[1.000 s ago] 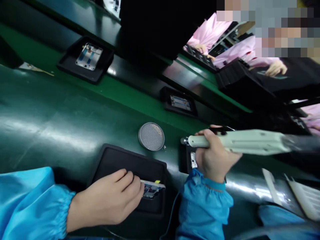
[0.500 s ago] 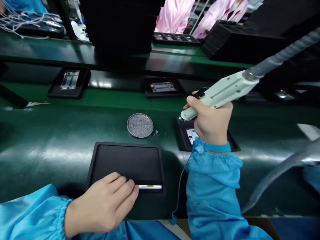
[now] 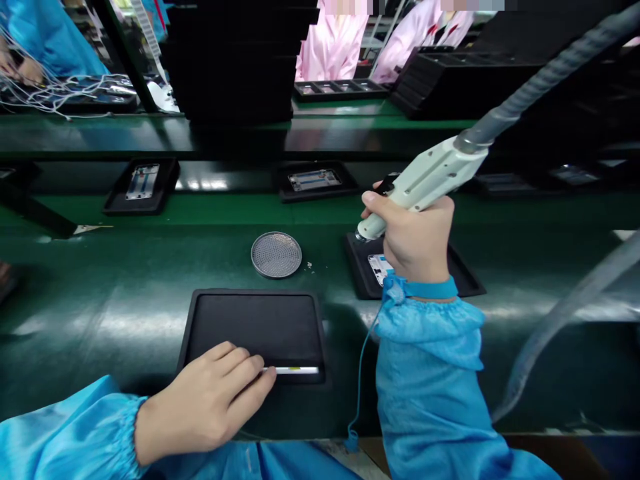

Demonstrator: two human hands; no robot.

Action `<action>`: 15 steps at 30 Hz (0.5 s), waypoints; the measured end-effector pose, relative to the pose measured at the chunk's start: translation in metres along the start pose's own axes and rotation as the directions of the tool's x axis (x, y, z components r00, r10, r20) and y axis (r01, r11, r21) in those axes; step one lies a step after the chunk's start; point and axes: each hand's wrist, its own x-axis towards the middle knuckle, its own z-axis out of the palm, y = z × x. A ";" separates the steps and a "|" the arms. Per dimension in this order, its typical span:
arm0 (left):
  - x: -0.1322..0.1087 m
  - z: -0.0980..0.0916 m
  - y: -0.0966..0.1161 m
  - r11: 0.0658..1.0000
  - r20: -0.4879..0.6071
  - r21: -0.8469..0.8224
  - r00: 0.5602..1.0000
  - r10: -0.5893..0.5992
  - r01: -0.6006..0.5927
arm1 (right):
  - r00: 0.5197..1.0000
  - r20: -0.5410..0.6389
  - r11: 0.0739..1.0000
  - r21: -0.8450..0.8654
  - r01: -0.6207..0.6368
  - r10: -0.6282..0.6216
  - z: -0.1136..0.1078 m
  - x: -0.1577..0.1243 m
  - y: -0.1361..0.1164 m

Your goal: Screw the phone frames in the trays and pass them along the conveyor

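My left hand rests at the near edge of a black rubber tray, its fingers on a thin white-edged phone frame with a small yellow mark. The frame shows only its edge. My right hand grips a pale green electric screwdriver with a grey hose. Its metal tip points down just above a phone frame in a second black tray. My right hand hides most of that frame, and I cannot see whether the tip touches it.
A round metal mesh disc lies on the green conveyor belt between the trays. Further trays holding phone frames stand beyond it. Black tray stacks and people in pink coats are at the back.
The view has swung from tilted to level. My left hand has laid the phone frame down until only its edge shows. My right hand and screwdriver stay over the second tray.
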 end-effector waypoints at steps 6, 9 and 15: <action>0.002 0.001 0.003 1.000 0.096 0.015 0.995 0.004 -0.005 | 1.000 -0.003 1.000 -0.001 -0.014 0.014 0.001 0.000 -0.003; 0.000 0.002 0.002 1.000 0.091 0.025 0.996 0.010 -0.012 | 1.000 0.006 1.000 -0.010 -0.019 0.019 0.001 0.000 -0.003; 0.001 0.002 0.003 0.998 0.088 0.056 0.996 0.017 -0.022 | 1.000 -0.002 1.000 -0.013 -0.017 0.017 -0.001 0.001 -0.001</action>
